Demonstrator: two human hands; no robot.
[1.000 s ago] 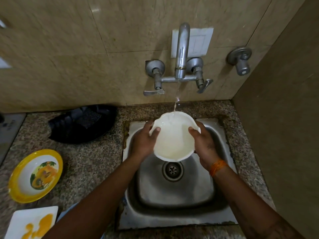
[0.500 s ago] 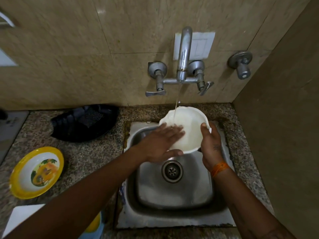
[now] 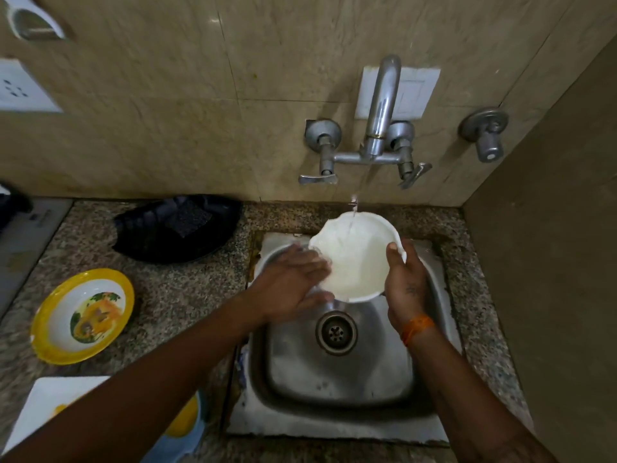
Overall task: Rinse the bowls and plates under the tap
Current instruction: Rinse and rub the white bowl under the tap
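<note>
A white bowl with a wavy rim is tilted over the steel sink, and a thin stream of water from the tap falls into it. My right hand grips the bowl's right rim, thumb inside. My left hand lies flat, fingers together, against the bowl's left inner edge. A yellow-rimmed bowl with a fruit print sits on the counter at the left. A white square plate lies at the lower left, partly hidden by my left arm.
A black tray holding a dark scrub pad sits behind the sink on the speckled granite counter. A blue and yellow item peeks out under my left arm. A side wall closes the right. A wall valve sticks out.
The left hand went from gripping the bowl's left rim to lying flat across its inside, then slid back to the left edge. The bowl shifted up and right under the stream.
</note>
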